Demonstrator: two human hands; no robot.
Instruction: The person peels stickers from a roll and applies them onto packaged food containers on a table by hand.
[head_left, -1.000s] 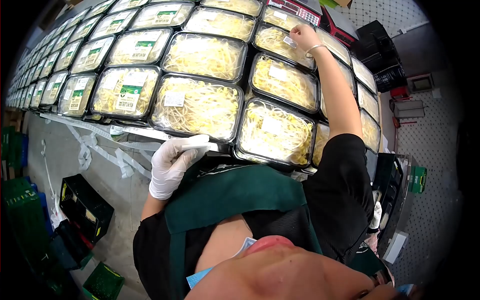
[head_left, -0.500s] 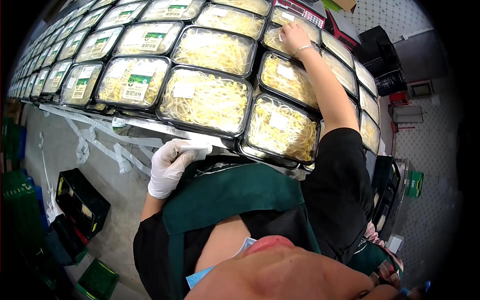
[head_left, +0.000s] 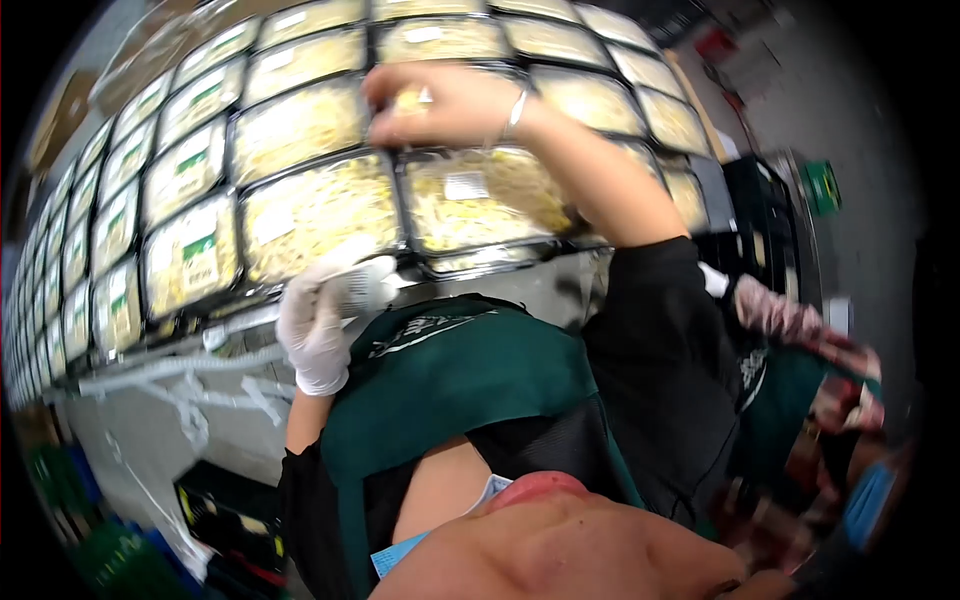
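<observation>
My left hand (head_left: 318,325), in a white glove, is closed round a small white roll of labels (head_left: 368,288) just off the front edge of the trays. Bare and blurred by motion, my right hand (head_left: 435,103) hovers over the trays with its fingers bent; whether it holds anything is unclear. Below it lies a clear-lidded black tray of bean sprouts (head_left: 485,205) with a small white label on its lid. To its left is another sprout tray (head_left: 320,220), also white-labelled. Further left, a tray (head_left: 192,258) bears a green and white label.
Rows of packed trays stretch back and left. White backing strip (head_left: 190,395) hangs below the front edge. A black crate (head_left: 235,515) sits on the floor at lower left. At right, a co-worker's patterned sleeve (head_left: 780,308) shows beside dark crates (head_left: 765,225).
The view has turned, shifting the trays. My right hand has left the far labelled tray and moved left and nearer. My left hand still holds the roll. More of the co-worker shows.
</observation>
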